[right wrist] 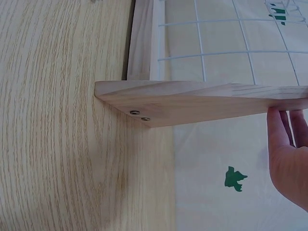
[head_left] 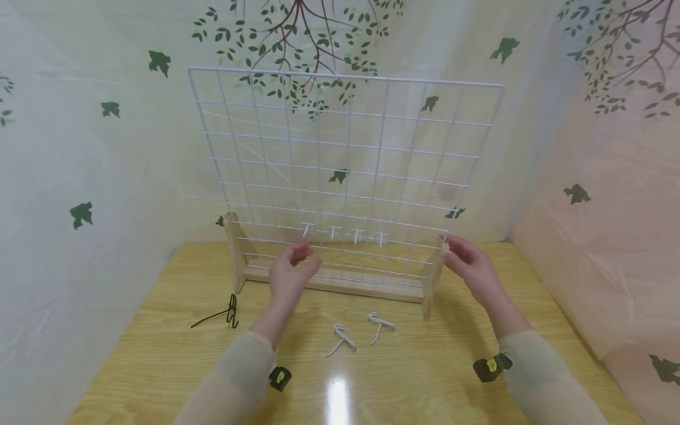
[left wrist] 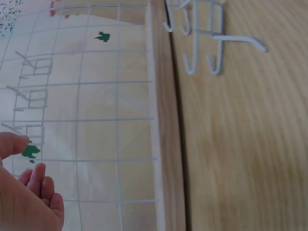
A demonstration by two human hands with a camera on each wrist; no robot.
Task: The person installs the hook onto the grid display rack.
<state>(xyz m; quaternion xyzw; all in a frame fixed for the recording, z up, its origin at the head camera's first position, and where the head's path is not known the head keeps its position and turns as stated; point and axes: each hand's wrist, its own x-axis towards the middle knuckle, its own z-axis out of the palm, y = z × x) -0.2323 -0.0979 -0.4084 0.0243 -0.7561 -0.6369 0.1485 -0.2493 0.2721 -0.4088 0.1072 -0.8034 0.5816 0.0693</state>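
A white wire grid panel point(head_left: 361, 141) stands in a wooden stand point(head_left: 340, 287). Several white wire hooks point(head_left: 380, 238) hang in a row on its lower part. My left hand point(head_left: 291, 273) is just below the leftmost hook point(head_left: 306, 229); in the left wrist view, thumb and fingers point(left wrist: 41, 185) are apart with nothing visible between them. On the other side, my right hand point(head_left: 471, 267) holds the top of the stand's right upright point(right wrist: 192, 107) by its fingertips. Part of that grip is hidden.
Two loose white hooks point(head_left: 340, 339) point(head_left: 380, 323) lie on the wooden table point(head_left: 414, 378) before the stand. A black wire hook point(head_left: 231, 311) lies at the left. Behind the panel hangs a pale curtain point(head_left: 133, 153) with leaf and bird prints.
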